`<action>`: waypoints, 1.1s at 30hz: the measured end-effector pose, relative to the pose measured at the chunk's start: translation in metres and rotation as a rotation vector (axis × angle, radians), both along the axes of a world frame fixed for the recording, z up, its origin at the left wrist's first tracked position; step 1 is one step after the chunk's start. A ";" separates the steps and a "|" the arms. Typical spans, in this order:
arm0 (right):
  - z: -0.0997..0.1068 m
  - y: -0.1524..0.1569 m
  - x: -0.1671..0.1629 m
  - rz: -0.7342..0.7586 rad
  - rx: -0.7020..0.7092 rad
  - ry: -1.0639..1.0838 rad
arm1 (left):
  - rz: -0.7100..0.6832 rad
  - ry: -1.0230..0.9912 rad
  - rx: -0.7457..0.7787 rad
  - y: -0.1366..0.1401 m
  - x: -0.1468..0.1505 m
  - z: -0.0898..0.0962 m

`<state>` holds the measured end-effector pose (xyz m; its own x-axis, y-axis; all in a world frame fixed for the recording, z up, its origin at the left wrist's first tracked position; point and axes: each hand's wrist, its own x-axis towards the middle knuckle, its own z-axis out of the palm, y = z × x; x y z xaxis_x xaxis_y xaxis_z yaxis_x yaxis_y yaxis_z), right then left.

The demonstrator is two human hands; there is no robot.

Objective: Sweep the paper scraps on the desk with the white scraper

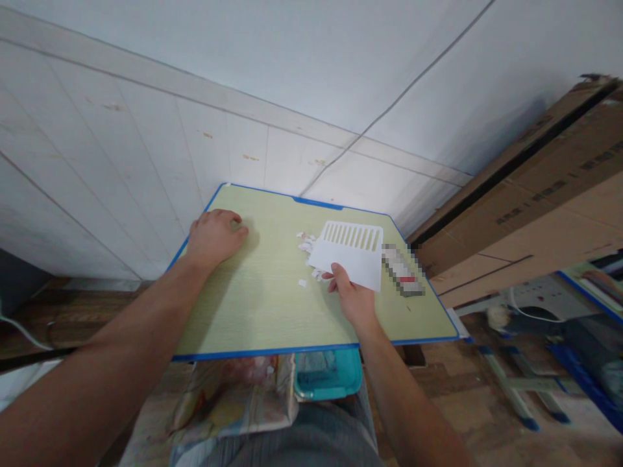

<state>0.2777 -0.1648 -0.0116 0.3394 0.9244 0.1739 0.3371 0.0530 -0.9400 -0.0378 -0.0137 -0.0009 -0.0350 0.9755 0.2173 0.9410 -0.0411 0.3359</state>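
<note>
My right hand [354,297] grips the near edge of a white slotted panel [346,258], thumb on top and fingers partly hidden beneath it. A row of narrow openings runs along the panel's far side, and the desk shows through them. Small torn paper scraps [306,245] lie against its left side, and one loose scrap [302,283] sits a little nearer to me. My left hand [218,237] rests at the left edge of the desk [257,279], holding nothing, its fingers loosely bent and apart.
A blurred-out rectangular object [403,270] lies on the desk to the panel's right. Large cardboard boxes [525,207] lean at the right. Below the near edge are a turquoise bin [328,383] and a patterned bag [253,395]. A cable [399,100] runs down the wall behind.
</note>
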 end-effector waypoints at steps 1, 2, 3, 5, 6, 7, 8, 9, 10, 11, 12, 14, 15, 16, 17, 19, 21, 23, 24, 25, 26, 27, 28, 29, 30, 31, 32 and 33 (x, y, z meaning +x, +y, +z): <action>0.001 -0.003 0.000 -0.006 0.001 0.012 | 0.001 0.000 -0.001 0.000 0.000 0.000; 0.002 -0.006 0.001 -0.010 -0.002 0.031 | 0.003 0.000 -0.002 0.000 0.000 0.000; 0.003 -0.010 0.001 -0.009 -0.012 0.054 | 0.006 -0.002 -0.004 0.000 0.000 -0.001; 0.005 -0.018 0.002 -0.001 -0.040 0.091 | 0.005 -0.007 -0.005 0.001 -0.001 -0.002; 0.005 -0.022 0.002 0.006 -0.055 0.103 | 0.004 -0.009 -0.003 0.001 -0.001 -0.002; 0.005 -0.026 0.001 0.013 -0.067 0.110 | 0.005 -0.011 -0.001 0.002 -0.002 -0.002; 0.005 -0.030 0.001 0.019 -0.078 0.111 | 0.008 -0.012 0.000 0.002 -0.002 -0.003; 0.005 -0.034 0.001 0.026 -0.087 0.108 | 0.011 -0.012 0.000 0.002 -0.002 -0.003; 0.004 -0.037 0.001 0.032 -0.096 0.103 | 0.014 -0.012 0.001 0.003 -0.002 -0.003; 0.002 -0.039 0.001 0.040 -0.107 0.096 | 0.013 -0.012 0.001 0.003 -0.002 -0.003; 0.001 -0.042 0.001 0.051 -0.118 0.091 | 0.010 -0.013 0.003 0.002 -0.001 -0.003; -0.001 -0.046 -0.001 0.073 -0.131 0.093 | 0.005 -0.016 0.008 0.001 0.000 -0.002; -0.002 -0.047 -0.001 0.082 -0.135 0.100 | 0.004 -0.017 0.010 0.000 0.000 -0.001; -0.002 -0.048 -0.002 0.085 -0.135 0.109 | 0.005 -0.017 0.011 -0.001 0.001 0.000; -0.002 -0.049 -0.003 0.085 -0.135 0.117 | 0.006 -0.016 0.011 -0.002 0.002 0.001; -0.002 -0.049 -0.004 0.081 -0.141 0.124 | 0.003 -0.015 0.007 -0.004 0.004 0.003; -0.001 -0.051 -0.005 0.089 -0.159 0.111 | 0.000 -0.012 -0.002 -0.006 0.005 0.006; -0.003 -0.053 -0.005 0.107 -0.172 0.092 | 0.004 -0.010 -0.014 -0.006 0.005 0.009; -0.005 -0.054 -0.005 0.112 -0.171 0.088 | 0.005 -0.008 -0.020 -0.006 0.006 0.010; -0.007 -0.056 -0.005 0.114 -0.166 0.092 | 0.006 -0.006 -0.026 -0.006 0.006 0.011; -0.009 -0.057 -0.006 0.114 -0.159 0.101 | 0.007 -0.005 -0.031 -0.006 0.006 0.011; -0.011 -0.058 -0.007 0.112 -0.150 0.115 | 0.009 -0.003 -0.034 -0.006 0.006 0.012; -0.013 -0.059 -0.008 0.108 -0.141 0.131 | 0.012 0.000 -0.037 -0.006 0.006 0.012; -0.015 -0.059 -0.009 0.101 -0.131 0.148 | 0.013 0.003 -0.039 -0.007 0.006 0.012; -0.016 -0.059 -0.010 0.094 -0.120 0.163 | 0.014 0.006 -0.039 -0.007 0.006 0.012; -0.017 -0.059 -0.011 0.087 -0.108 0.172 | 0.016 0.008 -0.036 -0.007 0.006 0.012; -0.018 -0.058 -0.011 0.086 -0.100 0.172 | 0.017 0.010 -0.031 -0.007 0.006 0.011; -0.017 -0.058 -0.011 0.090 -0.095 0.165 | 0.019 0.012 -0.023 -0.006 0.006 0.010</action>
